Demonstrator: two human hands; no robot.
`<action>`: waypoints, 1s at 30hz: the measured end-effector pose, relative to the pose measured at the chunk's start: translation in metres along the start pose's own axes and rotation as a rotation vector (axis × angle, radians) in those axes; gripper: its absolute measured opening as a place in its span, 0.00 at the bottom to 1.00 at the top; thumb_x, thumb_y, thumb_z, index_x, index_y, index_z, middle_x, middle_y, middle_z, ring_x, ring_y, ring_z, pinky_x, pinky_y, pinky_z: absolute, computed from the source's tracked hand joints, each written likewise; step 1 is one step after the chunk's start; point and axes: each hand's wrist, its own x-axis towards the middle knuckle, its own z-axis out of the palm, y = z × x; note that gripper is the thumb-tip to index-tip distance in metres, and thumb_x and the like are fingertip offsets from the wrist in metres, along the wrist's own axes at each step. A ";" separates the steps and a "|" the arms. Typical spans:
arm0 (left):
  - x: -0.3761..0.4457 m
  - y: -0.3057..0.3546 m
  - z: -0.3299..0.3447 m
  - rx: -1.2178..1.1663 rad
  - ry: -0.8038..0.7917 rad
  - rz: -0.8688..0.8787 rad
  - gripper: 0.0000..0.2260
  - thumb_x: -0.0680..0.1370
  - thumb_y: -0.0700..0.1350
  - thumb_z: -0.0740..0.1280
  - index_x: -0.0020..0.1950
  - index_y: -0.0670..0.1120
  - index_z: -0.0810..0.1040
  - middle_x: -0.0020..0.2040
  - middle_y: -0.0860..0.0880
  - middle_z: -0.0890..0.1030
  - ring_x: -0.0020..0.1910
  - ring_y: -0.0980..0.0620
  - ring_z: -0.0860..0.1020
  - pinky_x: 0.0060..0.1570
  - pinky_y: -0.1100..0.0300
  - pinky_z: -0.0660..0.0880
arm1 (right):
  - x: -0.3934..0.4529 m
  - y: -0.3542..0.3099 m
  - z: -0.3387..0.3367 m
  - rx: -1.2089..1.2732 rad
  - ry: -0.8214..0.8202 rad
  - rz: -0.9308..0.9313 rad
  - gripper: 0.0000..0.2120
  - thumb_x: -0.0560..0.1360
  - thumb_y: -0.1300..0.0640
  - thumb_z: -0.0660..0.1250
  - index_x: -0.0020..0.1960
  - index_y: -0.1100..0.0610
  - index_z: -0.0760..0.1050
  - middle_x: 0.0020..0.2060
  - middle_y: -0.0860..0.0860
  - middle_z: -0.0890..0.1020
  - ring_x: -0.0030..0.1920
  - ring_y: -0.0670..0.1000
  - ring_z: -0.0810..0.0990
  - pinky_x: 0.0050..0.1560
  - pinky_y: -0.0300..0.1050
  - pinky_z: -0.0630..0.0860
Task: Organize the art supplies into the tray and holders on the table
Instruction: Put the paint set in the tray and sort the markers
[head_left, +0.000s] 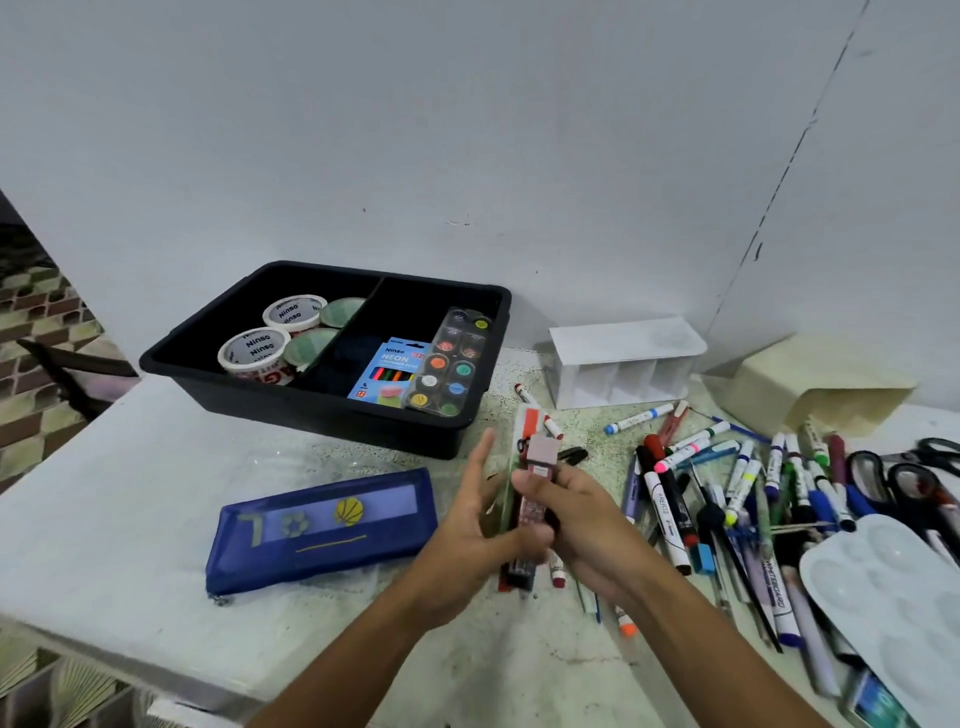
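Two hands are meeting over the middle of the desk: the right hand is curling its fingers round a small bundle of flat packets, a pinkish block showing at its top, while the left hand is lying against the bundle's side with fingers straight and relaxed, steadying it. The bundle is hanging above the speckled desk top, just in front of the black divided plastic tray sitting toward the back edge. Inside that tray, rolls of printed tape are filling the left compartment, and a blue box of neon pencils and a clear watercolour palette are leaning in the right one.

The packets are looking loosely stacked, so one is likely to slide out as the bundle is travelling. The right compartment is already crowded; pushing in could be tipping the palette. The heap of loose markers near the right edge is lying close enough for a forearm to be scattering it.
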 end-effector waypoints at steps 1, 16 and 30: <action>0.000 0.000 0.001 -0.048 0.065 -0.014 0.38 0.71 0.42 0.73 0.74 0.63 0.58 0.61 0.53 0.80 0.58 0.50 0.81 0.54 0.48 0.79 | 0.001 -0.003 0.000 0.060 0.031 -0.031 0.06 0.78 0.61 0.63 0.52 0.62 0.77 0.43 0.58 0.85 0.43 0.56 0.84 0.47 0.52 0.80; -0.028 0.028 -0.034 -0.052 0.535 0.106 0.11 0.83 0.52 0.58 0.61 0.50 0.74 0.54 0.46 0.83 0.55 0.46 0.81 0.55 0.48 0.78 | 0.016 0.004 0.049 0.319 0.148 -0.253 0.04 0.81 0.64 0.59 0.51 0.59 0.72 0.32 0.50 0.82 0.36 0.49 0.83 0.38 0.45 0.80; -0.120 0.029 -0.227 1.671 0.162 0.473 0.16 0.74 0.45 0.73 0.61 0.46 0.77 0.52 0.43 0.83 0.44 0.47 0.83 0.41 0.59 0.80 | 0.027 0.052 0.092 0.139 -0.137 0.206 0.05 0.79 0.62 0.62 0.51 0.63 0.74 0.37 0.59 0.82 0.37 0.57 0.83 0.41 0.52 0.81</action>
